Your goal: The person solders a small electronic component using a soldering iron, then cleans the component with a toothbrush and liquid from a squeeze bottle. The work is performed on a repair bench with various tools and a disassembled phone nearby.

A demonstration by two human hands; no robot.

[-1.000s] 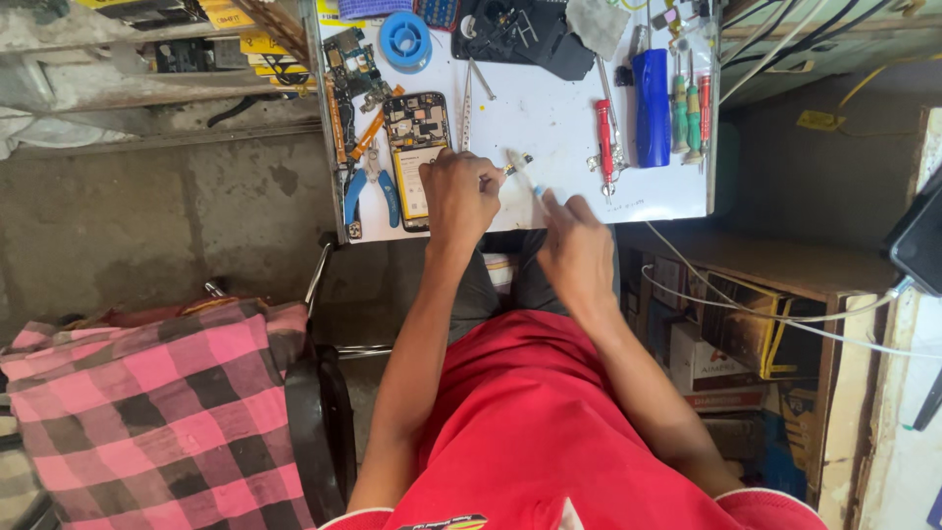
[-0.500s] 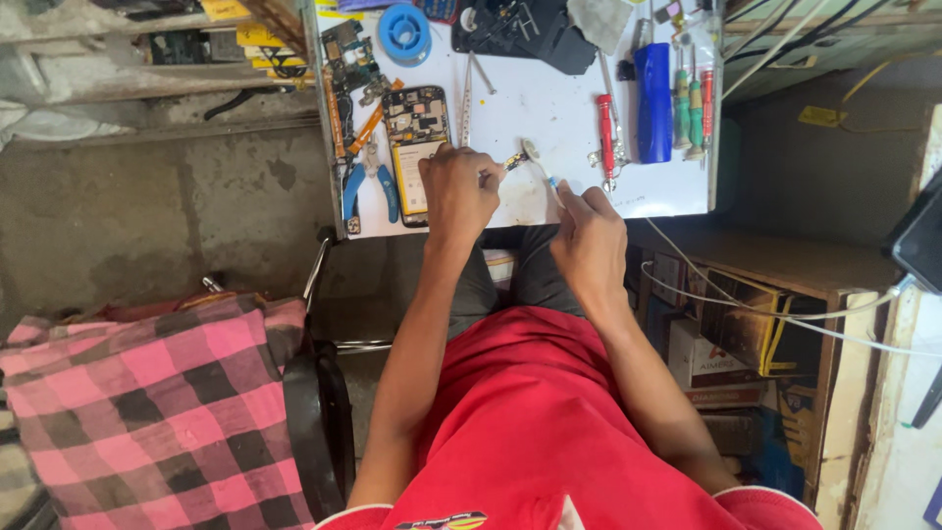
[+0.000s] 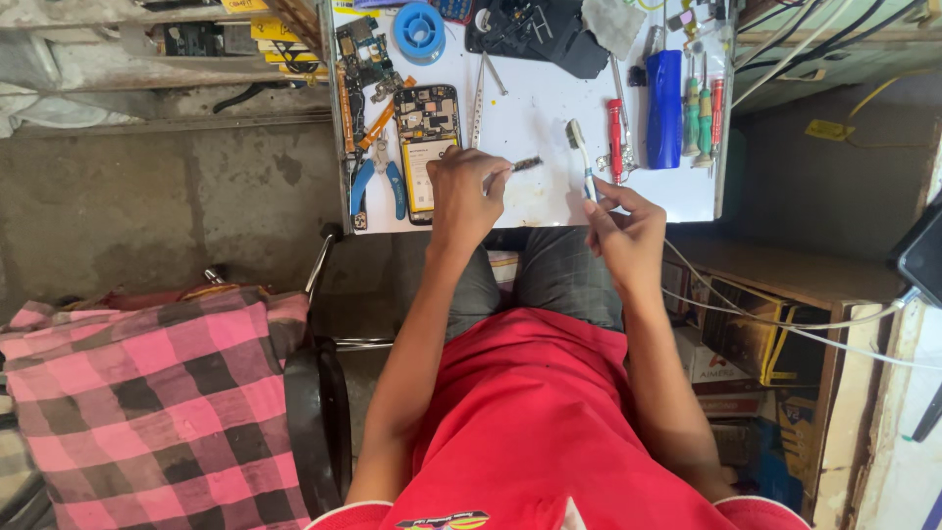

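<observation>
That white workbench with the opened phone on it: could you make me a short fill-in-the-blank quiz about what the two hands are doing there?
1. The left hand pinches a small dark ____ part over the white workbench.
2. The right hand holds a ____ by its handle, bristles pointing away from the person.
3. The pliers beside the opened phone have ____ handles.

Missing words: flat; toothbrush; blue
</observation>
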